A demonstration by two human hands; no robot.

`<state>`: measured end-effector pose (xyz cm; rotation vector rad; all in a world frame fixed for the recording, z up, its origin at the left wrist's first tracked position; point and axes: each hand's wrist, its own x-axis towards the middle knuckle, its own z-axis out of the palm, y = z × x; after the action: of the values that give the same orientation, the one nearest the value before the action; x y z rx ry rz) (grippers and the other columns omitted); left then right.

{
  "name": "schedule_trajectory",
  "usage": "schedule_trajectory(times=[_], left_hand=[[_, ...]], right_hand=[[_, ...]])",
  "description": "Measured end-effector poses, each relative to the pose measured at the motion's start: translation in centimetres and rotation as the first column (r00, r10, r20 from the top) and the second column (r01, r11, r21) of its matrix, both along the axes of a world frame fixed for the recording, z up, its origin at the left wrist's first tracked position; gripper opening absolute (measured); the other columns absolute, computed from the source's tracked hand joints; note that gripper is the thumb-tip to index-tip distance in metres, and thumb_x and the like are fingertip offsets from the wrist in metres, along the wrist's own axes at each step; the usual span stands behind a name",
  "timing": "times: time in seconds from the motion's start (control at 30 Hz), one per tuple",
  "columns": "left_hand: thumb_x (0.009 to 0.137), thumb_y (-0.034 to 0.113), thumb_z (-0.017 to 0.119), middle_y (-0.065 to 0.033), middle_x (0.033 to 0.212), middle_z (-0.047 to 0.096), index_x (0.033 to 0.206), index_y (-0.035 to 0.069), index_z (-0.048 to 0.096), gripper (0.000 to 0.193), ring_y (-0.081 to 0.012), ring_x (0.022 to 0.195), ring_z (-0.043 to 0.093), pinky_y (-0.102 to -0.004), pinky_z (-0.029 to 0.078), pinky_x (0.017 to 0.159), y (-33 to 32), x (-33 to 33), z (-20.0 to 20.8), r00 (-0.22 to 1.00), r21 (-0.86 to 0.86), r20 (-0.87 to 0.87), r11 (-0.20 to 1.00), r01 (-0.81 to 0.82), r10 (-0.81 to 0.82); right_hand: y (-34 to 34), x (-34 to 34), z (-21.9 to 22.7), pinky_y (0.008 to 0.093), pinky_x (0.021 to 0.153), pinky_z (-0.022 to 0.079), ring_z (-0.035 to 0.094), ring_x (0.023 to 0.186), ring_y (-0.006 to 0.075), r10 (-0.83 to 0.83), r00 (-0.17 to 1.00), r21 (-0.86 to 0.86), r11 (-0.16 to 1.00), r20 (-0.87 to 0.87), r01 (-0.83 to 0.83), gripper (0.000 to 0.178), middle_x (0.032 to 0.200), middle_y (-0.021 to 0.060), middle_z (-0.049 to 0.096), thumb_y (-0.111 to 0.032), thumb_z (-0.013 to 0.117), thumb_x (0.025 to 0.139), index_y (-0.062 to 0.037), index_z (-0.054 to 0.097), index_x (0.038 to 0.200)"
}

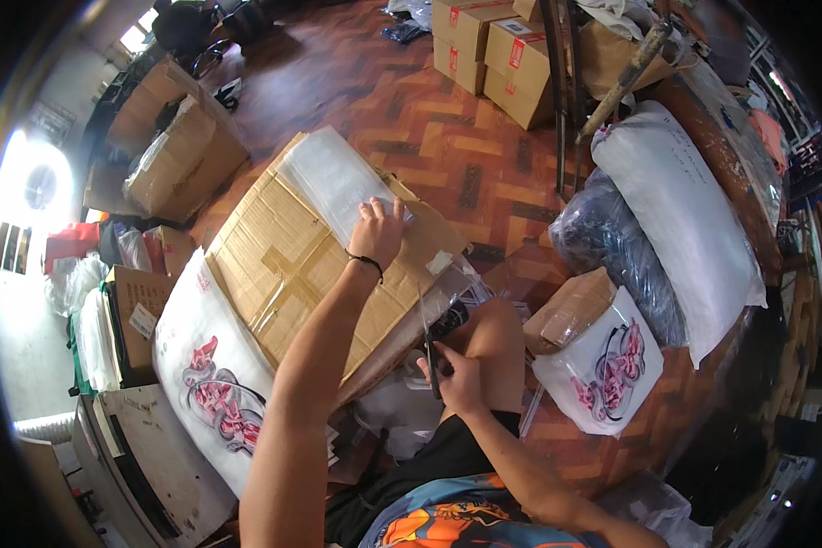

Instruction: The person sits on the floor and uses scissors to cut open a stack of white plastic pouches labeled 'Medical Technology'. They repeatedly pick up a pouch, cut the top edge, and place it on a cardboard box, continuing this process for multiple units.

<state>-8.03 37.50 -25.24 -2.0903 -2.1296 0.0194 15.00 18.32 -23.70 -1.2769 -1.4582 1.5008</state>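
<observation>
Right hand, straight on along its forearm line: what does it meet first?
Right hand: probably the near edge of the cardboard, up and to its left. Its tool may touch first; depth is unclear from this one view.

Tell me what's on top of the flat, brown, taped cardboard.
On the cardboard lies translucent rectangular plastic sheeting, with the bare left hand resting on it; glossy clear tape crosses the brown surface. What lies directly beneath the hand is covered and cannot be seen.
</observation>
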Motion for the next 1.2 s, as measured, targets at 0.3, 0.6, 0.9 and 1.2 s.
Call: schedule_trajectory(times=[0.3,0.6,0.9,1.2], left_hand=[[0.091,0.010,0.059,-0.0266,0.110,0.059,0.137,0.014,0.052,0.047,-0.0447,0.094,0.069,-0.0469,0.060,0.078,2.1,-0.7,4.0,0.987,-0.199,0.121,0.972,0.125,-0.102],[0.092,0.010,0.059,-0.0258,0.128,0.054,0.135,0.011,0.051,0.044,-0.0418,0.099,0.070,-0.0456,0.061,0.079,2.7,-0.4,3.8,0.999,-0.251,-0.027,0.968,0.011,-0.018],[0.095,0.012,0.056,-0.0177,0.111,0.063,0.124,0.015,0.060,0.029,-0.0370,0.088,0.073,-0.0452,0.060,0.076,2.0,-0.9,4.2,0.995,-0.190,0.050,0.977,0.094,-0.086],[0.088,0.010,0.061,-0.0099,0.117,0.067,0.102,0.012,0.071,0.017,-0.0275,0.128,0.054,-0.0438,0.042,0.112,-2.0,-1.8,7.9,0.875,0.235,0.041,0.856,0.460,-0.482]], right_hand=[[0.5,0.2,-2.0,0.0219,0.053,0.046,0.055,0.057,0.0029,0.001,0.996,-0.108,0.994,-0.084,-0.010,0.039,0.062,-0.0028,0.060,-0.018,0.078,0.092,0.0048,0.067,0.122],[-0.6,0.9,-2.5,0.0235,0.051,0.044,0.056,0.054,0.0045,-0.040,0.995,-0.119,0.992,-0.095,0.028,0.037,0.064,-0.0006,0.062,-0.022,0.079,0.092,0.0056,0.068,0.114],[-0.9,0.0,-1.8,0.0224,0.050,0.044,0.055,0.055,0.0040,-0.074,0.975,-0.218,0.976,-0.211,0.027,0.033,0.064,-0.0025,0.061,-0.021,0.078,0.093,0.0021,0.069,0.115],[-1.6,-0.5,-1.6,0.0221,0.060,0.051,0.061,0.067,0.0061,-0.105,0.962,-0.139,0.988,-0.253,0.072,0.035,0.075,-0.0005,0.065,-0.006,0.078,0.089,0.0007,0.066,0.121]])
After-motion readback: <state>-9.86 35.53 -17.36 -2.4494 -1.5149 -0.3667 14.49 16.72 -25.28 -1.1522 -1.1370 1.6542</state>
